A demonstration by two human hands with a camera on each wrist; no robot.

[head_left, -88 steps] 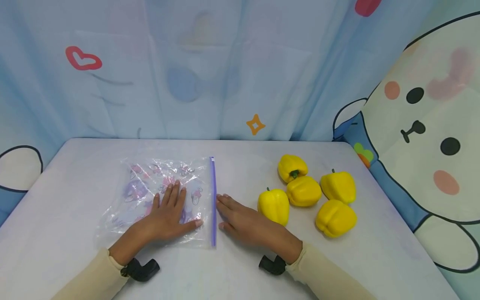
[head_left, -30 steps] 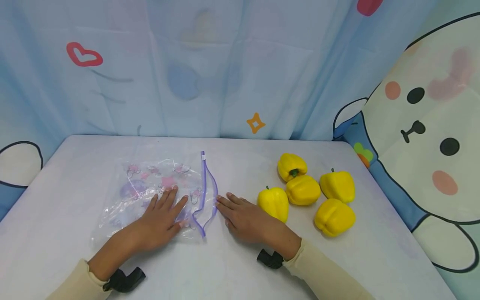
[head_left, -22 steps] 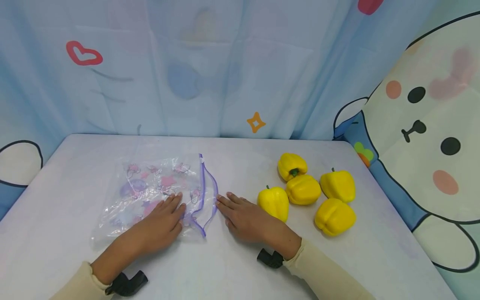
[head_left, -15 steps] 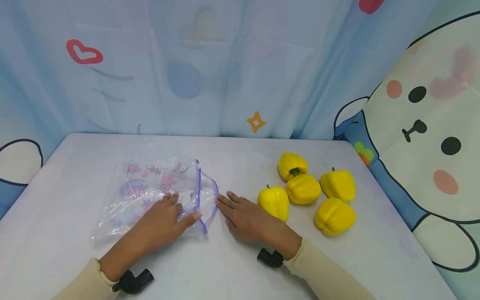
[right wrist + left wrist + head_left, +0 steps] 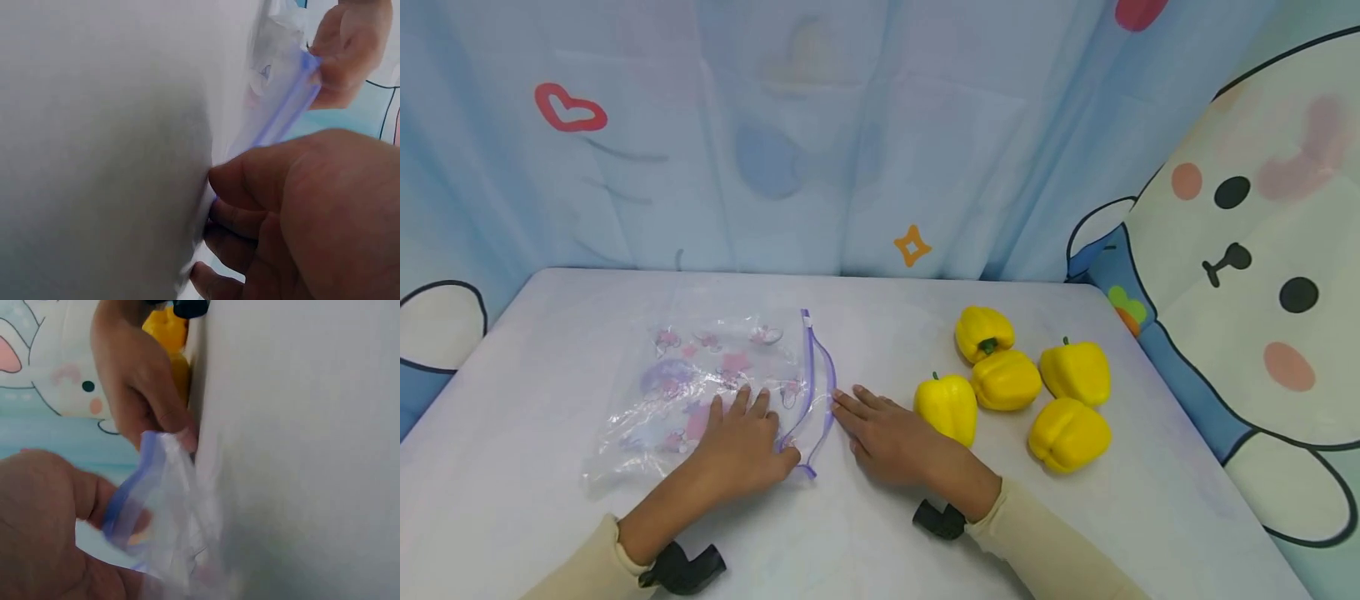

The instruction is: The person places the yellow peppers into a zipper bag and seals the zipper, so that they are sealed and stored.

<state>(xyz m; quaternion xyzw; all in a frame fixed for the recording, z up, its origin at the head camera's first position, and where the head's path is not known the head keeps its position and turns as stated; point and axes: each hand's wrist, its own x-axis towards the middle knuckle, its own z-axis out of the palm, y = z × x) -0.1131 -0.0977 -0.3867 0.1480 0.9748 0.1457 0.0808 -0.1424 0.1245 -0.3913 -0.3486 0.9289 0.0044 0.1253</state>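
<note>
A clear zip-lock bag (image 5: 722, 367) printed with pink and purple figures lies flat on the table, its purple-edged mouth turned right. Its two purple zip strips (image 5: 809, 367) stand apart. My left hand (image 5: 741, 454) lies over the near part of the bag, thumb bent at the raised upper strip; in the left wrist view the thumb tip (image 5: 142, 522) shows through the plastic. My right hand (image 5: 898, 437) presses the lower strip at the table with extended fingers. From the right wrist side, the purple edge (image 5: 294, 100) rises towards the left hand (image 5: 350, 50).
Several yellow bell peppers (image 5: 1006, 381) sit together on the right of the white table (image 5: 865, 542). The nearest one (image 5: 947, 408) is just behind the right hand. A blue printed curtain (image 5: 880, 150) hangs behind, with a large cartoon face on the right.
The bag's mouth has parted from a single purple line into two strips. My left hand shifted back and forth over the bag, its thumb now bent at the strip. The right hand stays nearly still.
</note>
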